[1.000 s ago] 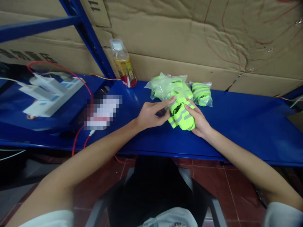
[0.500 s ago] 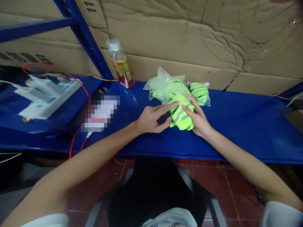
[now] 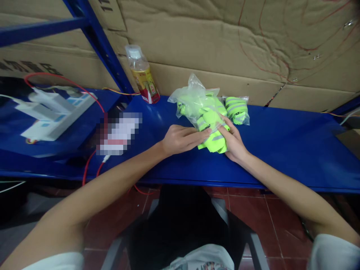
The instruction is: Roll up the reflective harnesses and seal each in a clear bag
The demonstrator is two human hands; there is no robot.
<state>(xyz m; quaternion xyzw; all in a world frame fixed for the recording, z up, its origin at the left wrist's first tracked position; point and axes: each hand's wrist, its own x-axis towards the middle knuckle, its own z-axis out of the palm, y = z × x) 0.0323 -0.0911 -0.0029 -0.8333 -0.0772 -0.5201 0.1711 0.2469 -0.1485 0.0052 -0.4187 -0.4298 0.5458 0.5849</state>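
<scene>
A bundle of neon-yellow reflective strap (image 3: 216, 141) with grey stripes is between my hands, above the blue shelf. My right hand (image 3: 234, 141) grips it from the right, thumb on top and fingers behind. From the left, my left hand (image 3: 184, 140) presses its closed fingertips against the bundle's near side. Just behind lie clear plastic bags (image 3: 191, 95) with more neon-yellow strap inside, partly overlapped by the held bundle. Another bagged neon-yellow roll (image 3: 237, 110) sits apart to the right, beyond my right fingers.
A drink bottle (image 3: 144, 80) stands at the back left against cardboard (image 3: 182, 41). On the left are a white power strip (image 3: 53, 123) with plugs, a red cable (image 3: 87, 165) and a pixelated object (image 3: 119, 133). The blue shelf's front edge (image 3: 202, 183) runs close before me.
My left fingers, spread apart before, have drawn together on the bundle. The bundle has turned slightly and shifted a little left in my right hand.
</scene>
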